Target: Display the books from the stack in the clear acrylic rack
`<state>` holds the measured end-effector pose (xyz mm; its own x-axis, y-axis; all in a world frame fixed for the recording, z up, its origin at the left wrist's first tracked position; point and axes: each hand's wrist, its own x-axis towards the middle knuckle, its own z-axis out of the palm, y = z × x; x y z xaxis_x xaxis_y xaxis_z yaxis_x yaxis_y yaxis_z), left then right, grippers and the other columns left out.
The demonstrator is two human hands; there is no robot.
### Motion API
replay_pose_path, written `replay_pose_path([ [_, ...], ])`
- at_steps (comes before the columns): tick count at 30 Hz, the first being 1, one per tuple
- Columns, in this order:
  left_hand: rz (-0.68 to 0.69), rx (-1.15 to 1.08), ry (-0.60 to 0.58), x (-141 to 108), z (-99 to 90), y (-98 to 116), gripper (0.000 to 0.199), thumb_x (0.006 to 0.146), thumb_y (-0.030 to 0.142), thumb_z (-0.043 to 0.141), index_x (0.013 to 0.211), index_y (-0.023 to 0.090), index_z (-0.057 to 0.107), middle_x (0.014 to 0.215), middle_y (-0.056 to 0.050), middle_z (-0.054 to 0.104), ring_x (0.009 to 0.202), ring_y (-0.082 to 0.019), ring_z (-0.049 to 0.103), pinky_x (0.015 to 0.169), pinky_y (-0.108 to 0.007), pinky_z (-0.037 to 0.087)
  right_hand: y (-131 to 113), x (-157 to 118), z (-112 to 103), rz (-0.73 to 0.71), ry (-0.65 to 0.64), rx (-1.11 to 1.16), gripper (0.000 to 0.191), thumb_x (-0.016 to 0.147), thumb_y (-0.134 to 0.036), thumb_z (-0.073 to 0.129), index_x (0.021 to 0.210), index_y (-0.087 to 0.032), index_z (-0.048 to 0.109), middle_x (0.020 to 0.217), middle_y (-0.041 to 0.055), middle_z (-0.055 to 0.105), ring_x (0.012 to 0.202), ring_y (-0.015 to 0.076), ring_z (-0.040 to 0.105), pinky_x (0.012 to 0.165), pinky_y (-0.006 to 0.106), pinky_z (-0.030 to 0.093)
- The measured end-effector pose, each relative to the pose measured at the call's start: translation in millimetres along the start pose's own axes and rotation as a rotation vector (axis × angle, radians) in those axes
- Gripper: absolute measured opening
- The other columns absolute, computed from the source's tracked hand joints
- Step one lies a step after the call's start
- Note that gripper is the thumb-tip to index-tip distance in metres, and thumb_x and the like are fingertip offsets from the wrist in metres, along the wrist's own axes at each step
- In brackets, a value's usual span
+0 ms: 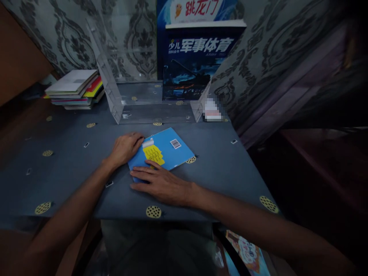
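Observation:
A thin blue book point(181, 147) lies flat on the dark table cover, turned at an angle, with a yellow text patch and a barcode facing up. My left hand point(125, 147) rests at the book's upper left edge, its fingers bent and close together; their tips are partly hidden, and I cannot make out whether they grip the edge. Across the book's lower left part lies my right hand point(161, 184), palm down, its fingers spread and pointing left.
Behind the blue book stands a clear acrylic rack point(158, 113) holding upright books, the front one dark blue point(192, 69). A stack of books point(74, 90) sits at the back left. A colourful book point(247, 253) shows below the table's front edge.

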<state>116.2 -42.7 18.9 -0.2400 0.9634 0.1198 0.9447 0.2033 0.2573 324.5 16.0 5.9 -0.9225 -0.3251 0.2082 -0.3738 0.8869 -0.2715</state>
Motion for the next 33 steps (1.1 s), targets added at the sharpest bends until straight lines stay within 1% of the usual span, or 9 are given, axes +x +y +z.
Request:
replay_pose_path([
  [2,-0.011,0.037,0.03,-2.3,5.1,0.1,0.042,0.101,0.038,0.034,0.11,0.019,0.07,0.107,-0.011,0.072,0.096,-0.026,0.067,0.082,-0.036,0.049,0.7,-1.8,0.9,0.007,0.035,0.005,0.035,0.104,-0.016,0.044,0.136,-0.018,0.058,0.149,0.0124,0.056,0.145,0.0225,0.042,0.121,0.051,0.032],
  [5,-0.006,0.047,0.055,-4.2,8.7,-1.6,0.041,0.101,0.038,0.034,0.11,0.02,0.069,0.106,-0.01,0.072,0.095,-0.026,0.066,0.081,-0.036,0.049,5.0,-10.2,1.9,0.052,0.09,0.013,0.035,0.104,-0.025,0.048,0.137,-0.017,0.057,0.146,0.0134,0.058,0.143,0.0226,0.045,0.121,0.051,0.032],
  [10,0.021,0.163,0.036,-4.4,1.1,2.6,0.041,0.101,0.038,0.033,0.111,0.019,0.069,0.106,-0.011,0.07,0.096,-0.027,0.065,0.078,-0.036,0.05,26.7,-45.8,-0.9,0.325,0.248,0.058,0.039,0.104,-0.034,0.048,0.139,-0.021,0.055,0.147,0.0123,0.057,0.143,0.0233,0.046,0.123,0.055,0.028],
  [14,0.074,0.299,0.034,-5.7,-7.6,24.0,0.04,0.101,0.034,0.033,0.109,0.017,0.068,0.106,-0.014,0.068,0.098,-0.03,0.063,0.081,-0.042,0.051,50.8,-74.9,-13.2,0.521,0.428,0.206,0.039,0.105,-0.034,0.041,0.138,-0.019,0.057,0.146,0.0123,0.058,0.141,0.0236,0.048,0.12,0.051,0.034],
  [16,0.153,0.26,0.039,-8.9,-7.3,42.8,0.039,0.102,0.035,0.034,0.112,0.017,0.067,0.112,-0.015,0.068,0.101,-0.029,0.063,0.086,-0.044,0.052,62.1,-81.6,-19.3,0.599,0.534,0.32,0.04,0.105,-0.036,0.04,0.133,-0.017,0.061,0.138,0.0126,0.064,0.132,0.0251,0.057,0.114,0.048,0.042],
  [20,0.319,0.169,0.028,-19.6,4.9,83.8,0.043,0.1,0.047,0.044,0.124,0.016,0.062,0.127,-0.015,0.065,0.116,-0.031,0.059,0.099,-0.047,0.049,81.0,-81.6,-22.5,0.72,0.748,0.7,0.041,0.104,-0.045,0.042,0.112,-0.017,0.07,0.112,0.0093,0.074,0.106,0.0229,0.07,0.097,0.042,0.055],
  [23,0.327,0.261,0.021,-25.2,16.0,102.5,0.052,0.096,0.052,0.053,0.132,0.014,0.057,0.135,-0.019,0.062,0.127,-0.038,0.054,0.103,-0.054,0.046,89.1,-79.0,-21.3,0.787,0.874,1.005,0.034,0.102,-0.043,0.049,0.102,-0.016,0.069,0.107,0.0099,0.074,0.099,0.0192,0.071,0.094,0.037,0.058],
  [27,0.3,0.334,0.019,-25.0,23.6,107.8,0.047,0.098,0.044,0.05,0.133,0.013,0.057,0.138,-0.02,0.061,0.13,-0.036,0.055,0.104,-0.051,0.048,90.5,-78.1,-24.3,0.856,0.947,1.22,0.025,0.103,-0.035,0.051,0.096,-0.016,0.067,0.098,0.0091,0.074,0.089,0.0155,0.072,0.093,0.036,0.06],
  [33,0.316,0.375,0.024,-24.0,22.0,109.6,0.042,0.101,0.038,0.045,0.129,0.011,0.06,0.134,-0.02,0.065,0.125,-0.036,0.062,0.096,-0.048,0.056,89.5,-77.0,-30.0,0.866,0.964,1.309,0.026,0.105,-0.029,0.048,0.093,-0.015,0.066,0.091,0.0084,0.074,0.085,0.0144,0.072,0.094,0.038,0.059],
])
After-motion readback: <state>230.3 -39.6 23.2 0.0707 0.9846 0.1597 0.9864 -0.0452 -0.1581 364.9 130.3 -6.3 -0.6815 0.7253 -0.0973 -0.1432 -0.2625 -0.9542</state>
